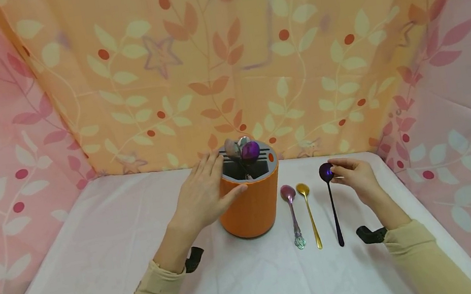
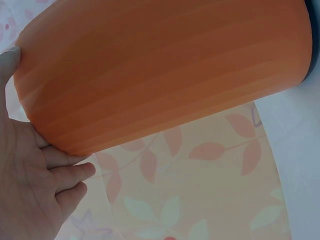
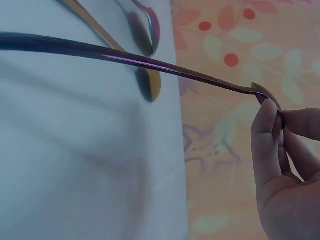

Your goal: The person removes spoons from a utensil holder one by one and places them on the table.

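Toward four o'clock from the orange utensil holder (image 1: 252, 211), the dark purple spoon (image 3: 130, 59) runs almost straight along a twelve-to-six line, its bowl toward twelve and handle tip toward six. The right grip (image 1: 357, 180) pinches it at the bowl from the three o'clock side, thumb and fingertips nearly together with just the thin metal between them.

The left grip (image 1: 200, 193) is spread wide, fingers straight against the holder's upper side at nine to ten o'clock, thumb reaching across the front near the rim.

Between holder and dark spoon, a pink spoon (image 1: 293, 216) and a gold spoon (image 1: 311, 217) lie on the white-covered counter (image 1: 98, 271), bowls also toward twelve. A purple utensil head (image 1: 250, 151) shows above the holder's top.
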Tool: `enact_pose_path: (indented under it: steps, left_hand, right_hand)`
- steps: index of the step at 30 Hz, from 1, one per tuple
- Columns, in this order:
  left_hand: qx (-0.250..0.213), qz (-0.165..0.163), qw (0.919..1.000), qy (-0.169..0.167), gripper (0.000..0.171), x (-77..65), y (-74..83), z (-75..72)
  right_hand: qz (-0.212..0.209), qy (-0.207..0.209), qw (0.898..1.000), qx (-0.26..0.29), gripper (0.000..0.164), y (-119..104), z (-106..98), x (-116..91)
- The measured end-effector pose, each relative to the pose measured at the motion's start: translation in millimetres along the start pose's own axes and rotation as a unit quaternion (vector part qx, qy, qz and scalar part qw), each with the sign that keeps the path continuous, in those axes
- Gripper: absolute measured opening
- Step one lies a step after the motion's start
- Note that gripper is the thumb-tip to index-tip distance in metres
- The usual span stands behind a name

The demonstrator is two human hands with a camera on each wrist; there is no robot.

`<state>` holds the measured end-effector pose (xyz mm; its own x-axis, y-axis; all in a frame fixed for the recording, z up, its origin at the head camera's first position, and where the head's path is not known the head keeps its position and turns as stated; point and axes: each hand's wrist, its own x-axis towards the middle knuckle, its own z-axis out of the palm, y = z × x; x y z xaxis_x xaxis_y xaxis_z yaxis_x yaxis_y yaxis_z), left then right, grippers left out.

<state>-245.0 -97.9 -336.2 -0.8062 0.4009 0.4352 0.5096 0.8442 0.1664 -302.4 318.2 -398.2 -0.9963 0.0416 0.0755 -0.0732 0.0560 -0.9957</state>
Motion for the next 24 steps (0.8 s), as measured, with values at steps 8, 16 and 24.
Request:
enact_pose_path:
  steps: [8, 16, 24]
  left_hand:
    - [0.002, -0.002, 1.0000, -0.003, 0.095, 0.2, 1.5, -1.4]
    - [0.004, 0.001, 1.0000, 0.004, 0.095, 0.2, 0.3, -0.4]
    - [0.002, -0.003, 1.0000, -0.003, 0.095, 0.0, 1.8, -1.6]
  right_hand:
    - [0.028, -0.004, 1.000, -0.011, 0.050, 22.2, 1.0, 13.6]
    - [0.051, -0.005, 0.998, -0.022, 0.051, 40.0, 6.0, 21.2]
    - [0.089, 0.006, 0.993, -0.081, 0.049, 51.2, 8.3, 26.8]
